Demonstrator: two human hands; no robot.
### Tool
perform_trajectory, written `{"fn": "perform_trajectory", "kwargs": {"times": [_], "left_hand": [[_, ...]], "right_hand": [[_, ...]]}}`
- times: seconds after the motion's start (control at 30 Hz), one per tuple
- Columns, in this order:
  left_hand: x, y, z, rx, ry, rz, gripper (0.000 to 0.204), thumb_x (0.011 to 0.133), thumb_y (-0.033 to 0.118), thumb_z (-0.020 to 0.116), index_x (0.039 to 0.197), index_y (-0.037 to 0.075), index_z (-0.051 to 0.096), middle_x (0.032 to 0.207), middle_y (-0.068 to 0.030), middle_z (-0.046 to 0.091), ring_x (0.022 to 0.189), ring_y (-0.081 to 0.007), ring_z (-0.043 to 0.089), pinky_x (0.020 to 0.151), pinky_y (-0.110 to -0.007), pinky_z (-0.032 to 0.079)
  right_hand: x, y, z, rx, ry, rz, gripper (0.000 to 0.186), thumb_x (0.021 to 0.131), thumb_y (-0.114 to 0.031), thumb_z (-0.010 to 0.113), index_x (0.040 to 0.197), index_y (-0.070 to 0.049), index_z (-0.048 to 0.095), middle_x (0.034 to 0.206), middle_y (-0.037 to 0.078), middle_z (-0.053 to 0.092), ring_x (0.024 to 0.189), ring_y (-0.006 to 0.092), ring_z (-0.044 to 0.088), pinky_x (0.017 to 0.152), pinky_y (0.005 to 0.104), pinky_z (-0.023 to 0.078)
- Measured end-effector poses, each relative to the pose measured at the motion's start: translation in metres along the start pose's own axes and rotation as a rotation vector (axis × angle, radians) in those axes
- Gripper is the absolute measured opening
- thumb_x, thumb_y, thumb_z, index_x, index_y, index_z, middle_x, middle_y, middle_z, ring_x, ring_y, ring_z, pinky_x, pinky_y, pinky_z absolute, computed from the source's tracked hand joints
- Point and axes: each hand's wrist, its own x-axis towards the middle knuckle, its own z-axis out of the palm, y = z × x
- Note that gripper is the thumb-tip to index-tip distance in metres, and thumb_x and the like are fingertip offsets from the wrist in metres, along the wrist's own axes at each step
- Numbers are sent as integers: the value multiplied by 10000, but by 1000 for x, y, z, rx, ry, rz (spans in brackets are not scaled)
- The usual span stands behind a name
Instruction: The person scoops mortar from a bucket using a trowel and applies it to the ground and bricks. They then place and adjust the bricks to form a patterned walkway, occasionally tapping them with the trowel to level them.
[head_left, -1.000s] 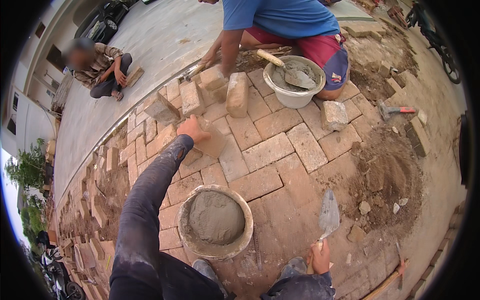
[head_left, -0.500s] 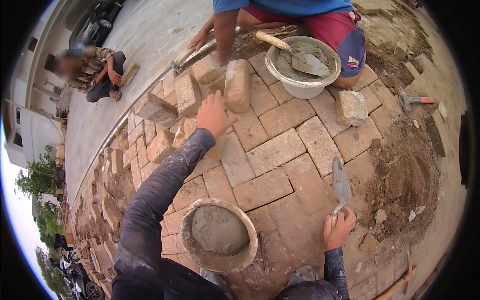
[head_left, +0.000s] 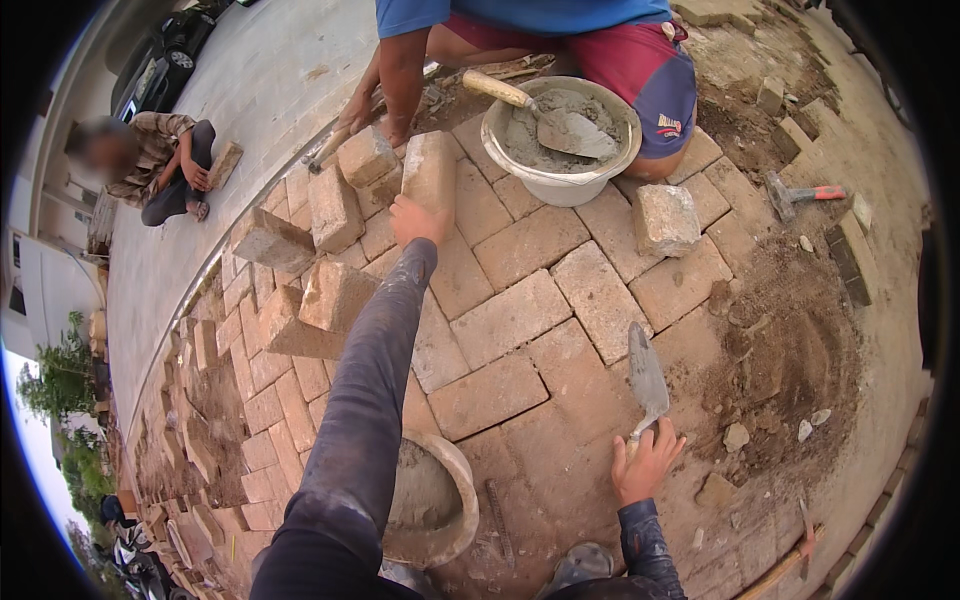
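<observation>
My left hand (head_left: pixel 413 222) reaches forward and closes round the lower end of an upright paving brick (head_left: pixel 430 165), its fingers partly hidden. In my right hand (head_left: pixel 647 465) is the handle of a pointed trowel (head_left: pixel 648 378), its metal blade pointing away from me over the paving. A bucket of wet mortar (head_left: pixel 465 480) stands near my feet, partly covered by my left forearm. Several loose bricks (head_left: pixel 335 208) stand on edge or tilted to the left of my left hand. Below them is the laid brick paving (head_left: pixel 510 320).
A co-worker kneels ahead beside a second mortar bucket (head_left: pixel 565 190) with a wooden-handled trowel (head_left: pixel 500 90) lying in it. A single brick (head_left: pixel 665 220), a hammer (head_left: pixel 800 195) and loose soil (head_left: pixel 790 340) lie at the right. Another person (head_left: pixel 165 165) sits at the far left.
My left hand has gone from hovering open near the bricks to holding the upright brick. My view has shifted slightly right. The right hand still holds the trowel.
</observation>
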Motion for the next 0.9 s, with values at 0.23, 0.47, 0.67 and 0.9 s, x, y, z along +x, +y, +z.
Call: {"fn": "perform_trajectory", "kwargs": {"times": [0.23,0.47,0.67,0.9], "left_hand": [[-44,-11,-33,102,-45,165,805,686,394,848,1233,-28,435,1204,-237,542,1128,-418,570,941,-482,504],[-56,2,-128,229,-292,360,834,606,447,843,1193,-86,582,1120,-270,660,1029,-392,667,903,-434,537],[-104,40,-219,250,-656,606,865,567,406,850,1266,-44,612,1079,-252,696,1015,-371,684,906,-400,532],[-248,25,-241,82,-753,990,880,611,237,863,1344,15,430,1221,-243,575,1117,-411,573,951,-443,475]], "right_hand": [[1,-6,-7,59,5,7,407,871,-314,706,1041,35,584,1418,251,449,1390,435,359,1185,663,131],[-3,-8,-4,75,20,4,390,889,-317,691,1057,21,590,1429,233,444,1402,416,349,1192,660,118],[-2,-4,-3,94,56,16,370,879,-322,713,1048,-15,595,1428,221,448,1406,403,348,1192,666,119],[-7,5,-6,130,88,-40,347,863,-283,743,1042,-26,594,1454,212,414,1409,401,329,1189,630,174]]}}
